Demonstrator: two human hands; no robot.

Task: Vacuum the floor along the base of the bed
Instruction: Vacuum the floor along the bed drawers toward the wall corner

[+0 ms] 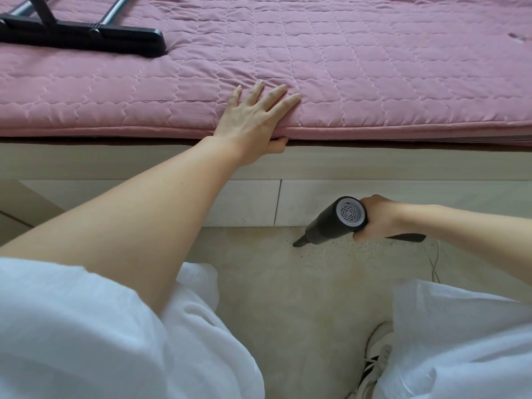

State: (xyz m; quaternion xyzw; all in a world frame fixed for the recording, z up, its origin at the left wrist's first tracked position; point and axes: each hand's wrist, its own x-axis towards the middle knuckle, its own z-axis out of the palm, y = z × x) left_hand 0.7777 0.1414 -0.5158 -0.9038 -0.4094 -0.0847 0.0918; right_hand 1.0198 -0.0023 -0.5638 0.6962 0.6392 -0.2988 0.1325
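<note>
resting on the pink quilted mattress pad (pixel 345 67), the left hand (pixel 253 119) lies flat with fingers spread wide and straight; the thumb hooks under the pad's front edge. the right hand (pixel 377 218) grips a black handheld vacuum (pixel 336 223), fingers wrapped round its body. the vacuum's narrow nozzle (pixel 299 242) points down and left, its tip touching the floor (pixel 273 283) just beside the base of the bed (pixel 144 165).

surrounding items:
- a black flat bar-shaped base (pixel 86 36) with metal tubes rising from it lies on the pad at upper left, well apart from both hands.
- a thin white cable (pixel 434 263) runs across the floor below the right forearm.
- dark specks are scattered on the floor around and to the right of the nozzle.
- a white shoe with black stripes (pixel 377 361) stands on the floor near the bottom edge.

hidden or unclear:
- white fabric (pixel 72 326) of the person's clothing covers the lower left and lower right corners, concealing much of the floor.
- the vacuum's handle is mostly hidden behind the right hand; a dark part projects under the wrist.
- the metal tubes are cut off by the top edge; what they belong to cannot be determined.

surface and room:
- the floor is pale beige and matte.
- the bed base is pale wood-grain panelling with a vertical seam left of the vacuum.
</note>
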